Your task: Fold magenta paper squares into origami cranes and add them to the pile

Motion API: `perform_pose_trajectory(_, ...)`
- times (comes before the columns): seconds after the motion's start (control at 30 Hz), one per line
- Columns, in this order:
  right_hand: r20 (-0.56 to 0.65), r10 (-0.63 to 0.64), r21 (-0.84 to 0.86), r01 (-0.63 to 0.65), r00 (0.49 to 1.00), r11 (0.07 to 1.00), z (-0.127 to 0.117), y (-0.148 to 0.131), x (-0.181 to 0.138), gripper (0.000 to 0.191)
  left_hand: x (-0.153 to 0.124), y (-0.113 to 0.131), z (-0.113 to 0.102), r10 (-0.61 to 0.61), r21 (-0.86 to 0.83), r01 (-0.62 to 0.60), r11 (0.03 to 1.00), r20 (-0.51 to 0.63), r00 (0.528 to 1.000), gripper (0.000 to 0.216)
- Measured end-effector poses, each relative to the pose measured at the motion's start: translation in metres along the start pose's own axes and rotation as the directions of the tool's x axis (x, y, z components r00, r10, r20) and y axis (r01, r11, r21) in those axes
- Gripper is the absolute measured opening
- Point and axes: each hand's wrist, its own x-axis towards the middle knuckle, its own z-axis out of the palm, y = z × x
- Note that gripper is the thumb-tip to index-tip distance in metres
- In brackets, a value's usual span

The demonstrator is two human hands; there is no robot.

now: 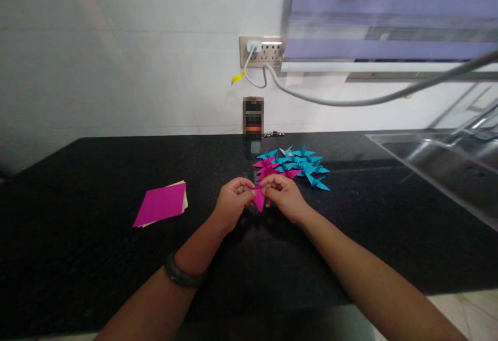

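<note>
Between my two hands is a piece of folded magenta origami paper (259,201), its pointed end hanging downward. My left hand (234,201) pinches its left side between thumb and fingers. On the other side, my right hand (283,196) grips it the same way. The fingers partly cover the upper folds. Just beyond my hands lie several finished paper cranes: blue cranes (301,166) toward the back and right, and magenta cranes (267,163) at the near left of the group. A stack of square paper (161,203), magenta on top with yellow beneath, lies left of my left hand.
The black countertop (97,268) runs to a white tiled wall. A phone-like upright object (253,118), blurred out, leans there beside a small beaded item (274,134). A grey cable (330,101) hangs from a wall socket (268,52). At right is a metal sink (439,162).
</note>
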Motion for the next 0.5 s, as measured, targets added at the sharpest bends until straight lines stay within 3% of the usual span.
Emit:
perform_pose_trajectory(0.17, -0.026, -0.008, -0.001, 0.008, 1.0, 1.0, 0.0, -0.0019, -0.0004, 0.004, -0.0002, 0.0002, -0.0013, -0.034, -0.039, 0.035, 0.999, 0.033, 0.999, 0.018)
perform_pose_trajectory(0.3, -0.07, -0.049, -0.012, 0.048, 0.996, 0.999, -0.0032, 0.0009, 0.002, 0.003, 0.0007, 0.0026, -0.0028, -0.132, -0.098, 0.143, 0.985, 0.107, 0.985, 0.024)
perform_pose_trajectory(0.5, -0.076, -0.121, -0.14, 0.11, 0.99, 0.984, -0.0066, 0.0046, 0.0046, 0.005, 0.0034, 0.0012, -0.0048, -0.218, 0.071, 0.211, 0.975, 0.116, 0.969, 0.032)
